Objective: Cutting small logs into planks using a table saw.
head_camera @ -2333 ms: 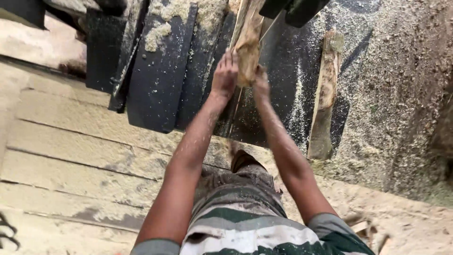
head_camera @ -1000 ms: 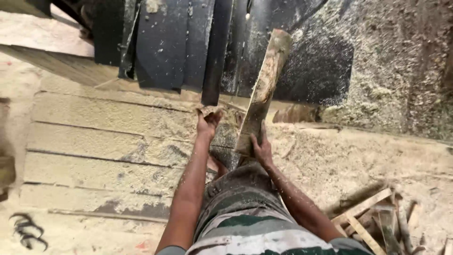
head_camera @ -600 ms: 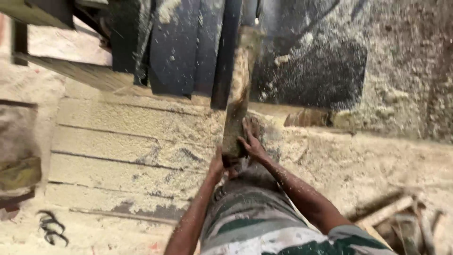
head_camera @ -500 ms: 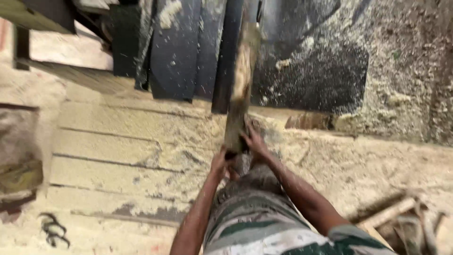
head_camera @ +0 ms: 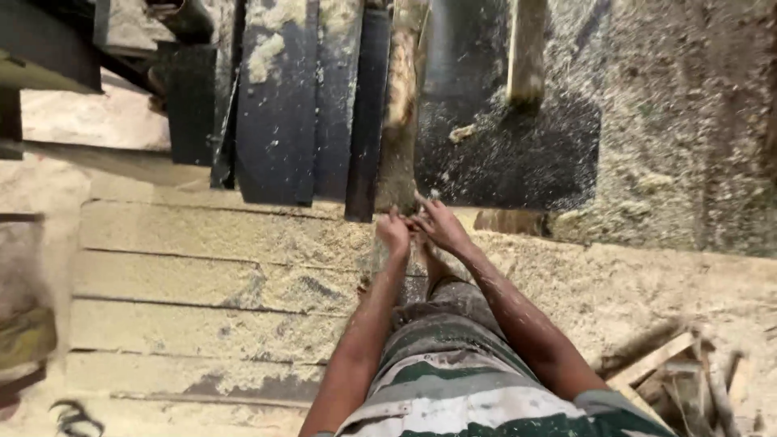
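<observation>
Near the frame's centre, the left hand (head_camera: 394, 233) and right hand (head_camera: 437, 224) close together around the near end of a long, rough, bark-edged wooden slab (head_camera: 398, 121), which runs up-frame across the dark, sawdust-strewn metal machine bed (head_camera: 279, 113).

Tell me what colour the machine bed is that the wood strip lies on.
Black, dusted with pale sawdust: machine bed, under the wood strip, in the head view.

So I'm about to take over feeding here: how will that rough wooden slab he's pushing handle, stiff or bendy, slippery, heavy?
The wooden slab looks rigid: it lies straight along the dark machine bed. It probably has some weight, since both the left hand and right hand are at its near end. Its bark-like, sawdust-coated surface should give a fair grip, though loose dust may let it slide.
</observation>
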